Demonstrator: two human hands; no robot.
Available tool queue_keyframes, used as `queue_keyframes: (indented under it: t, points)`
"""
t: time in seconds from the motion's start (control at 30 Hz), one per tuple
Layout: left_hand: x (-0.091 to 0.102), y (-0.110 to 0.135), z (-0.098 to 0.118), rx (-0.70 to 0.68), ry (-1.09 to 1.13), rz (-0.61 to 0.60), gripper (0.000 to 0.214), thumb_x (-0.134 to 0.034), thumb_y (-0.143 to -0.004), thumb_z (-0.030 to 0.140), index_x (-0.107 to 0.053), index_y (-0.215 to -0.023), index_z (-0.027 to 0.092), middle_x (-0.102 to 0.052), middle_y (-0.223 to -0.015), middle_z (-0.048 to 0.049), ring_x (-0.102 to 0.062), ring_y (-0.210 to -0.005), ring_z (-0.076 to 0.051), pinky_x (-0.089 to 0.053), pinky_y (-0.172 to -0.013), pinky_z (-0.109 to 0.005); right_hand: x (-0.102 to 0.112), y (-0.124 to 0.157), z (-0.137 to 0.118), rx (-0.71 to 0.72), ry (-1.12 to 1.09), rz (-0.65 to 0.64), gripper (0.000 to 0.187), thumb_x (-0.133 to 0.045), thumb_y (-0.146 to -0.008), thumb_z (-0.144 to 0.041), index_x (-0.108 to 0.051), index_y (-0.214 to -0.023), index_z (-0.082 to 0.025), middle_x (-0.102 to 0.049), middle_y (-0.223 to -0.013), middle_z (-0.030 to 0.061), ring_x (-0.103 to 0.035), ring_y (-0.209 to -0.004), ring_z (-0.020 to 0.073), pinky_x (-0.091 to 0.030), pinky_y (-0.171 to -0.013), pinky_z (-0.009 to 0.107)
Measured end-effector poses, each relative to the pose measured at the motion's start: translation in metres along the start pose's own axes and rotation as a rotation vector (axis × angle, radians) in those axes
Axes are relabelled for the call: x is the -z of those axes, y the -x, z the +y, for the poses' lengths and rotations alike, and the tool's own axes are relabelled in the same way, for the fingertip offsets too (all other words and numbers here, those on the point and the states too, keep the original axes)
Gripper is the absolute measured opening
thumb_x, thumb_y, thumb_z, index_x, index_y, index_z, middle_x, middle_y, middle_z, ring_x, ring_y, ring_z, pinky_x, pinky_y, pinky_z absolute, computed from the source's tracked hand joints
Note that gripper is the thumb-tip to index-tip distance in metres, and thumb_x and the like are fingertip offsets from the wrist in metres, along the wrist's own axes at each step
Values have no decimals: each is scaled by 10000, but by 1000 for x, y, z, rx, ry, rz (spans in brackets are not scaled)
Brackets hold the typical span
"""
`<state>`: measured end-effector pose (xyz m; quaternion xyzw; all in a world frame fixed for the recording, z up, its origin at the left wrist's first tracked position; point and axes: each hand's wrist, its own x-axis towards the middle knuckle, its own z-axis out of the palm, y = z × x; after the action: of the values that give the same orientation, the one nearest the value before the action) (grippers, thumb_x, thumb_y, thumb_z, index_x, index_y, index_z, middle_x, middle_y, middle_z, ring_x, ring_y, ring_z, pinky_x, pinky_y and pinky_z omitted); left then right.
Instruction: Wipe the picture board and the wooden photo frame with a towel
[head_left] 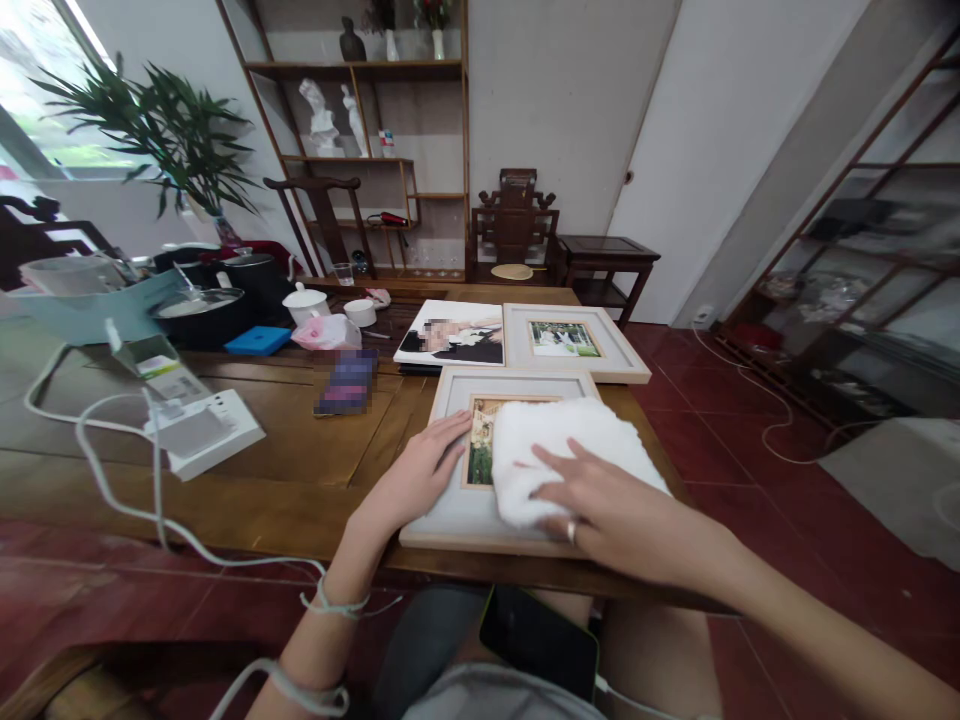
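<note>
A light wooden picture frame (pixel 456 388) lies flat at the near edge of the wooden table (pixel 300 450). My left hand (pixel 424 470) rests flat on its left side, fingers stretched out. A white folded towel (pixel 562 440) covers the right half of the frame. My right hand (pixel 600 500), with a ring on one finger, lies on the towel with its fingers spread, pressing it onto the frame. Only a strip of the photo (pixel 480 445) under the glass shows.
Behind it lie a second framed photo (pixel 574 340) and an unframed print (pixel 454 335). A white power strip (pixel 199 430) with cables, a blue box (pixel 257 340), pots and cups fill the table's left. A dark phone (pixel 536 640) rests on my lap.
</note>
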<state>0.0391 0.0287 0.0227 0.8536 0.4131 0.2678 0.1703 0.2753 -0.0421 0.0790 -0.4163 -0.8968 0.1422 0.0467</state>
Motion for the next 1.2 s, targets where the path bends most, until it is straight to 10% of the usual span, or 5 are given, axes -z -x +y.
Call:
queue_keyframes:
  t: [0.23, 0.73, 1.2]
  points:
    - [0, 0, 0, 3, -9, -10, 397, -375, -944, 280, -537, -1288, 167, -512, -1389, -90, -457, -1301, -213, -362, -1101, -433, -5, 22, -44, 58, -155, -34, 328, -512, -835, -136, -647, -1090, -292, -521, -1382, 7, -320, -1366, 223, -219, -1136, 478]
    - [3, 1, 0, 30, -13, -53, 414, -377, -947, 289, -523, -1301, 132, -491, -1405, -104, -432, -1320, -213, -332, -1119, -423, 1, -74, 85, -115, 267, 306, 343, -392, -934, -216, -611, -1168, -92, -560, -1305, 188, -306, -1362, 319, -229, -1078, 550]
    - [-2, 2, -3, 37, -23, -34, 410, -351, -956, 265, -489, -1325, 152, -476, -1422, -93, -416, -1329, -195, -317, -1128, -411, 7, 17, -47, -17, -184, -115, 248, -495, -891, -221, -662, -1071, -255, -576, -1316, 79, -435, -1291, 257, -249, -1113, 472]
